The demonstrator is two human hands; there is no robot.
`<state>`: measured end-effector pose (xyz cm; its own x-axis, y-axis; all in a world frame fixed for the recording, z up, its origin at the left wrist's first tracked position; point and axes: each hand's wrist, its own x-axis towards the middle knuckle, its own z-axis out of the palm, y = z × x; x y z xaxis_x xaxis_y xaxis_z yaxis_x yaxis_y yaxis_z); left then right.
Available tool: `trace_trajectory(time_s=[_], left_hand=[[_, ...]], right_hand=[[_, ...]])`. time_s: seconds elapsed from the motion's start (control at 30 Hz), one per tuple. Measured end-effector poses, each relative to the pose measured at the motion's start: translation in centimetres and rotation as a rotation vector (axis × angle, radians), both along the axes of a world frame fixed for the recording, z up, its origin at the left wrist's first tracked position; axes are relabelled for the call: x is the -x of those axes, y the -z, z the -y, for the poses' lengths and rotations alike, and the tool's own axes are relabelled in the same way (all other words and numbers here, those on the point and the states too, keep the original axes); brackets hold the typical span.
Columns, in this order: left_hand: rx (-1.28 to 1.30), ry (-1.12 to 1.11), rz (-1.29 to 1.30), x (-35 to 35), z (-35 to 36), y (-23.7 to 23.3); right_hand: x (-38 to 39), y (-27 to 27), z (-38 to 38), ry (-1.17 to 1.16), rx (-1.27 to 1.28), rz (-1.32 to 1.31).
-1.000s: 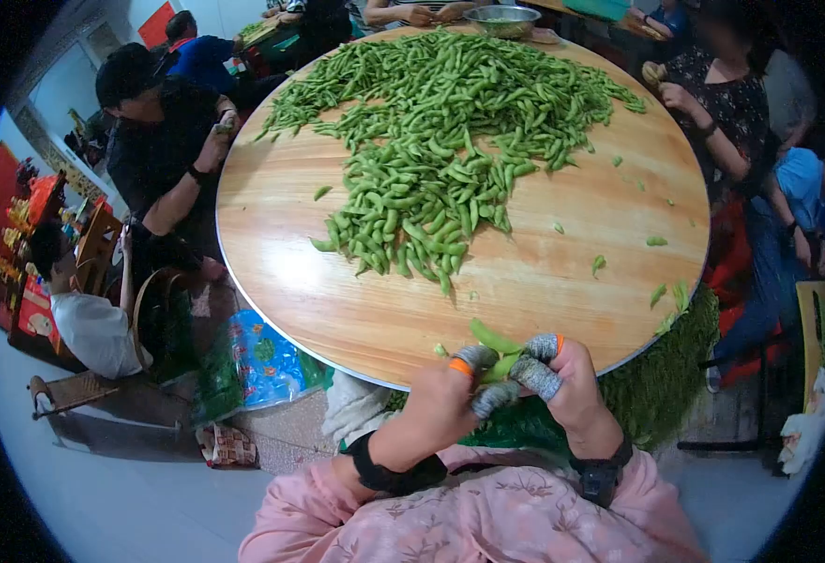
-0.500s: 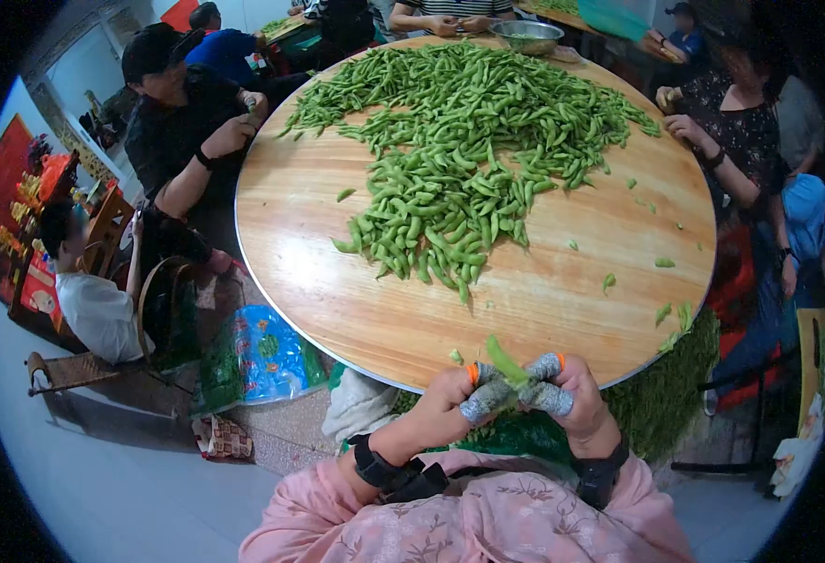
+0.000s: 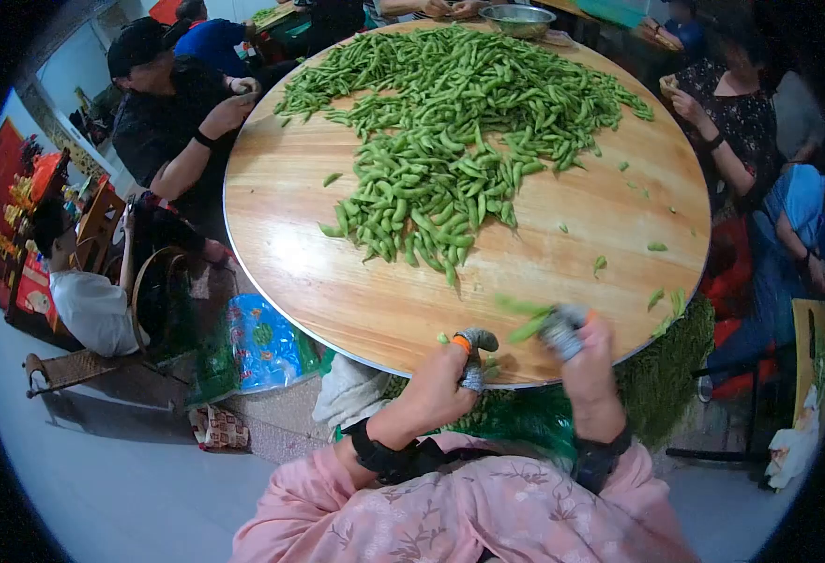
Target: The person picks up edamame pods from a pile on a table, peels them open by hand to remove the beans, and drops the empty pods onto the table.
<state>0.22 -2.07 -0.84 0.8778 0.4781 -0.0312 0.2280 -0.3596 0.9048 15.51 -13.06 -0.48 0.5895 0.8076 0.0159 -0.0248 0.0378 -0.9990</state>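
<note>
at the far left, beyond the 9 o'clock rim of the round wooden tabletop (image 3: 337, 291), a seated person in a white shirt (image 3: 89, 310) faces away. a person in a black cap and top (image 3: 164, 103) sits at 10 o'clock, hands raised near the rim. a blue patterned bag (image 3: 262, 342) lies on the floor below the 7 o'clock edge. the wearer's left hand (image 3: 445, 380) is at the 6 o'clock rim. its fingers (image 3: 473, 340), in grey covers with an orange band, are clenched, and whether they hold anything cannot be told. a heap of green pods (image 3: 440, 141) spreads from the centre toward 12 o'clock, where a metal bowl (image 3: 520, 19) stands at the rim. the right hand (image 3: 589, 361), motion-blurred, is just right of the left and apart from it. its covered fingers grasp a single pod (image 3: 528, 329) above the 6 o'clock edge. loose scraps (image 3: 661, 298) lie near 4 o'clock. a person in a dark patterned top (image 3: 741, 113) sits at 2 o'clock.
</note>
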Motion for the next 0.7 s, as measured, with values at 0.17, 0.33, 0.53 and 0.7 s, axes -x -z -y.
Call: trace_trajectory(time_s=[0.17, 0.33, 0.53, 0.7], left_hand=[[-0.205, 0.21, 0.185, 1.1, 0.0, -0.6], [-0.494, 0.042, 0.069, -0.9, -4.3, -2.2], [-0.969, 0.016, -0.226, -7.1, -10.5, -2.5], [-0.999, 0.083, -0.269, -8.8, -11.7, -1.8]], right_hand=[[-7.6, -0.6, 4.4, 0.384, 0.225, 0.466], [-10.2, -0.9, 8.8, 0.611, 0.241, 0.572], [-7.1, -0.8, 8.1, 0.445, 0.174, 0.395], [-3.7, -0.7, 4.9, 0.287, 0.178, 0.354]])
